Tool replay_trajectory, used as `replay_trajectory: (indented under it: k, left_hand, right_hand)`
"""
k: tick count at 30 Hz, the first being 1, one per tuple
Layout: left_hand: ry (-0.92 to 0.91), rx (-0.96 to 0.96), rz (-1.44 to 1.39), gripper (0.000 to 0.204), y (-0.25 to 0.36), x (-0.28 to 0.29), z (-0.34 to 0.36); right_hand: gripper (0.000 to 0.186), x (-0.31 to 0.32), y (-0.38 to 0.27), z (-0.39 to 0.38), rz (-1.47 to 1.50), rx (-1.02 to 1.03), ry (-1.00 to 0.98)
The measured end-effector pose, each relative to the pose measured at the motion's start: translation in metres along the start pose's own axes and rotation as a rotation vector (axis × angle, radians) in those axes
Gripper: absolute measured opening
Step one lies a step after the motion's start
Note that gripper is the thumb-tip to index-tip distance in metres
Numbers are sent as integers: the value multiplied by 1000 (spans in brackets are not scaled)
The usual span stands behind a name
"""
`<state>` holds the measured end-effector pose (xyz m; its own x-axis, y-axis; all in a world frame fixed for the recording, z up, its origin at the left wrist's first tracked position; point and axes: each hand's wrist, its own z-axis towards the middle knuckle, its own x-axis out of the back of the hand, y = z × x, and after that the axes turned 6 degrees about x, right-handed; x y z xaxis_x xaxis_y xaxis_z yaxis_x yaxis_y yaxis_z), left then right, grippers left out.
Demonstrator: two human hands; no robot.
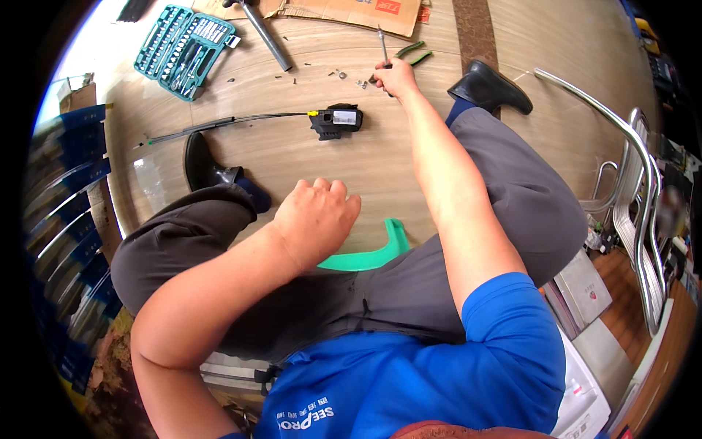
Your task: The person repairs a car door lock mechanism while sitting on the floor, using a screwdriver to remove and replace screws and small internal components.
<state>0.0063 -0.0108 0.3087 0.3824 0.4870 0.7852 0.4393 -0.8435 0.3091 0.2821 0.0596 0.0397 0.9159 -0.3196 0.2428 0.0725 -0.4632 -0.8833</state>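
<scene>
My right hand [395, 79] reaches out over the floor with its fingers closed round a screwdriver [382, 45]; its shaft points away from me. Just beyond that hand, green-handled pliers [418, 55] lie on the floor. My left hand [318, 218] is curled above my lap, its knuckles up; whatever its fingers may hold is hidden. Ahead of it, a black plastic mechanism [341, 121] with a white label and a yellow clip rests on the floor. Thin black cables [219, 124] run from it to the left. Several small screws [342, 74] lie scattered near my right hand.
An opened teal socket set case [191, 50] lies far left, with a hammer [263, 36] beside it. Flat cardboard [351, 14] is at the back. A curved green plastic piece [369, 257] sits between my legs. Bent metal tubing [636, 161] stands on the right.
</scene>
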Motion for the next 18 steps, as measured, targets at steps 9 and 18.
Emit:
replay_trajectory:
  k: [9,18]
  left_hand:
    - [-148,-10,52,37,-8,-22,-6]
    - [-220,135,-79,37,-47,-51,27]
  right_hand:
    - [13,18,24,-58,-27,-231,-251]
    - [10,-7,37,-66,63,-264,-254]
